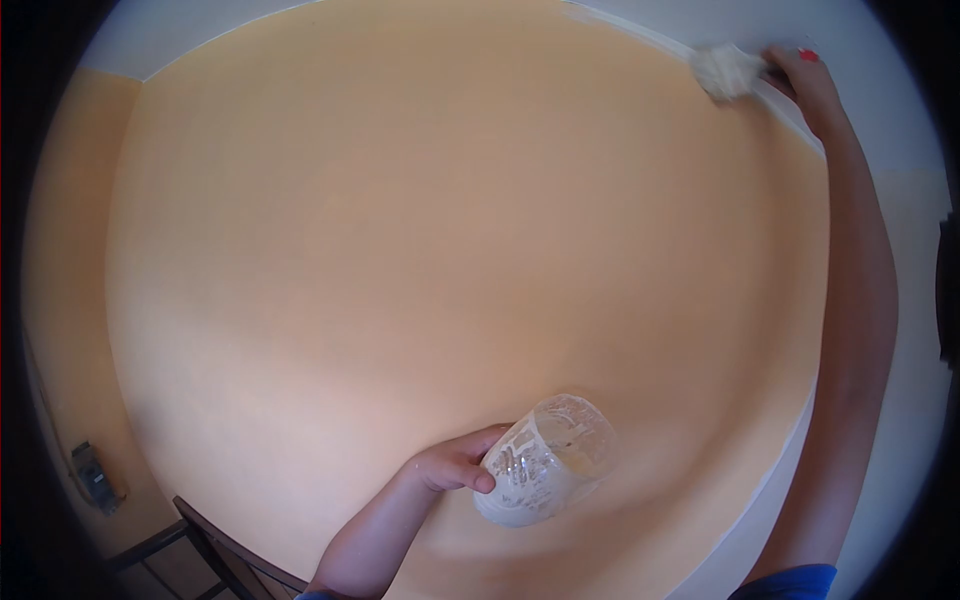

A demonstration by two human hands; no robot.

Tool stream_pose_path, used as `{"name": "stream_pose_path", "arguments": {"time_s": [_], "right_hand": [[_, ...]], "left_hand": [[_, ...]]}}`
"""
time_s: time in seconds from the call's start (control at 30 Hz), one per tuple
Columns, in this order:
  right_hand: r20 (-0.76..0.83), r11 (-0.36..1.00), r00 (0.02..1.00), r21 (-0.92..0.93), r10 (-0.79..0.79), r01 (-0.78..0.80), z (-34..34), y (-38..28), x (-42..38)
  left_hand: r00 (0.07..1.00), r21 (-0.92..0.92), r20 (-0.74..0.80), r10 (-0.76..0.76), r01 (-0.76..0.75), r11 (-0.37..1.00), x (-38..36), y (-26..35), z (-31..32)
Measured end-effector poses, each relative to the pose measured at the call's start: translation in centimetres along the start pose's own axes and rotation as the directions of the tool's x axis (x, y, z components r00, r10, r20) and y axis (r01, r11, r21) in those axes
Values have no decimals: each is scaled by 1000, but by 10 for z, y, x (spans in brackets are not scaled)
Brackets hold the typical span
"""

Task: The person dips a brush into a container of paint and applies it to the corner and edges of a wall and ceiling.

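Note:
My left hand (458,462) is wrapped round the side of a clear plastic tub (522,478), which is tilted and smeared with whitish paint. Some pale paint shows inside it. High at the upper right, my right hand (806,88) grips a paintbrush (728,72) by its dark handle. The brush's thick off-white head, a little blurred, lies against the top edge of the orange-yellow wall (450,230), where the wall meets a white strip. A red mark shows on the back of my right hand.
The white ceiling (850,30) borders the wall above. A dark metal frame or railing (205,545) stands at the lower left. Beside it, a grey box with a cable (95,480) is fixed to the side wall. Some dark object (945,290) shows at the right edge.

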State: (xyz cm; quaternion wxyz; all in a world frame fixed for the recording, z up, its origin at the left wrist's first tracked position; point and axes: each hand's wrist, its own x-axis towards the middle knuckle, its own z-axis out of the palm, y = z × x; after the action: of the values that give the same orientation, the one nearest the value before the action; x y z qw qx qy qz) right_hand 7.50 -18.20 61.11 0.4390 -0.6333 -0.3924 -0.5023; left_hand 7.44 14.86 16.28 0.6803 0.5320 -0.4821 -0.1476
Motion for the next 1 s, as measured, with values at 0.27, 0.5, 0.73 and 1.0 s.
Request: {"name": "stream_pose_path", "arguments": {"time_s": [0.27, 0.5, 0.73, 1.0], "right_hand": [[-74, 982, 997, 184, -22, 35, -52, 15, -36], [79, 961, 992, 252, 95, -112, -33, -3, -72], [208, 941, 972, 291, 111, -170, -38, -13, -99], [75, 949, 994, -298, -84, 103, -44, -22, -94]], "left_hand": [[997, -5, -44, 67, -67, 998, -2, -5, -1], [995, -26, -84, 54, -56, 998, -5, -2, 4], [995, -44, -98, 24, -28, 999, -9, -3, 4], [992, -4, -120, 28, -29, 1000, -8, -11, -1]]}}
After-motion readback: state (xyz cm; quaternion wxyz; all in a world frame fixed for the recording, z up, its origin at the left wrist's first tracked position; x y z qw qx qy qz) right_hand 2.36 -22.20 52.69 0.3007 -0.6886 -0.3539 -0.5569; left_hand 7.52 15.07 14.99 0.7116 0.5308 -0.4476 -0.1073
